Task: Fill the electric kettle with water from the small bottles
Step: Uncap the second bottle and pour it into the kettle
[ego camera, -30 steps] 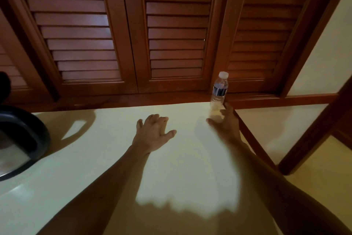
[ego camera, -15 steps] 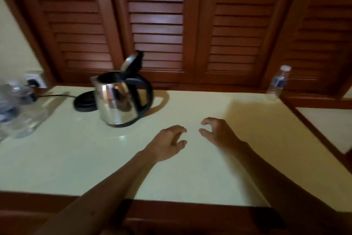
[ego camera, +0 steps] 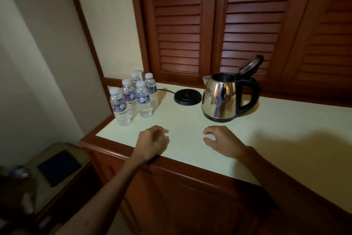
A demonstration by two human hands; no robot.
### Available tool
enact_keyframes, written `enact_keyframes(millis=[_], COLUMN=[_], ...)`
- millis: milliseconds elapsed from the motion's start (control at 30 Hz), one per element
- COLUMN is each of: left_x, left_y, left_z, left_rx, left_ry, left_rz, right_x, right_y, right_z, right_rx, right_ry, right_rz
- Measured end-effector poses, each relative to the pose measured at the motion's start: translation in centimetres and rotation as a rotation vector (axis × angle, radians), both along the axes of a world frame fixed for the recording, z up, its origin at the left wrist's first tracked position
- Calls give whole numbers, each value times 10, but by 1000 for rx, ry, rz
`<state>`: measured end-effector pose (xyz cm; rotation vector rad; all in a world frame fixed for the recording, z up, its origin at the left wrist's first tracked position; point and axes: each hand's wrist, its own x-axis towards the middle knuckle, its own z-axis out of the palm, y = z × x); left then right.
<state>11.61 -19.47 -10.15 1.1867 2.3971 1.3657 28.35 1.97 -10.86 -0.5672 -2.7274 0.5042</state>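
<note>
A hotel-style room, at its tea corner.
Wooden louvred doors [ego camera: 247,25] at 12 o'clock behind a pale counter [ego camera: 285,130]; sealed bottles [ego camera: 133,99] at 10 o'clock, kettle [ego camera: 222,99] beside its base [ego camera: 187,96].

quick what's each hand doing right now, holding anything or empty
Left hand: empty, fingers loosely curled, over the counter's front edge.
Right hand: empty, fingers loosely curled, over the counter in front of the kettle.
</note>
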Motion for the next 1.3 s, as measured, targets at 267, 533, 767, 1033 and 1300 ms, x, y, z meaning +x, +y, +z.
enact_keyframes(millis=[267,533,767,1033,1300], left_x=[-86,-121,-111,-55,14], left_y=[-58,-39,-27,-1,67], left_z=[-9,17,7,7,-5], left_rx=[154,134,232,152,182], left_ry=[-89,-211,-241,-243,-400], left_rz=[587,398,441,183,-168], right_x=[-39,-38,-36,-47,-49], right_y=[-21,-13,-12,-28,-32], right_z=[0,-10,-7,21,88], right_rx=[-21,-119,-174,-257,-135], right_ry=[10,84,78,143,398], right_rz=[22,40,57,76,19])
